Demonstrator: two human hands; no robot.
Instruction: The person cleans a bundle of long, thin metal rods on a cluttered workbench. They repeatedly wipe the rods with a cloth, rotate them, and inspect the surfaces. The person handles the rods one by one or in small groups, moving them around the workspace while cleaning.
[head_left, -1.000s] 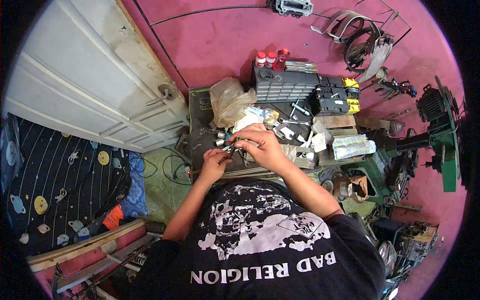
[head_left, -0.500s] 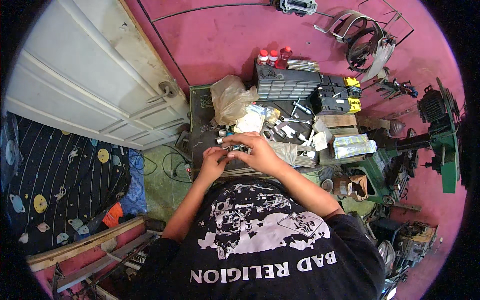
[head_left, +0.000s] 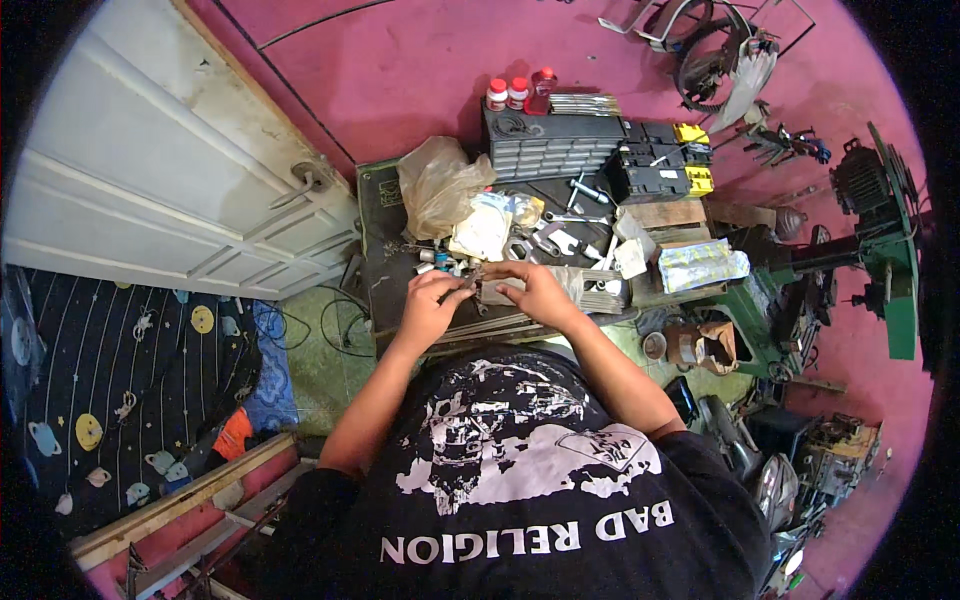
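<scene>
Over the near edge of the workbench (head_left: 385, 300), my left hand (head_left: 428, 308) is closed in a pinch around a small dark metal part (head_left: 466, 288), too small to name. My right hand (head_left: 540, 297) is just to the right, palm turned inward. Its index finger reaches toward that part, with the thumb apart from it. Whether the fingertip touches the part is unclear. Short metal sockets (head_left: 432, 258) lie just beyond my left fingers. Under and beside my right hand are a clear plastic bag (head_left: 568, 282) and a stack of thin flat strips (head_left: 602, 300).
Loose wrenches (head_left: 575, 217), a crumpled plastic bag (head_left: 440, 190) and a grey drawer cabinet (head_left: 555, 155) crowd the bench. Black-and-yellow cases (head_left: 650, 180) sit right of the cabinet. A white door (head_left: 190, 170) stands at left; a green drill press (head_left: 885, 260) is at right.
My hands have drawn apart: the right thumb has come away from the left fingers, and a gap shows between them. The whole view has shifted slightly.
</scene>
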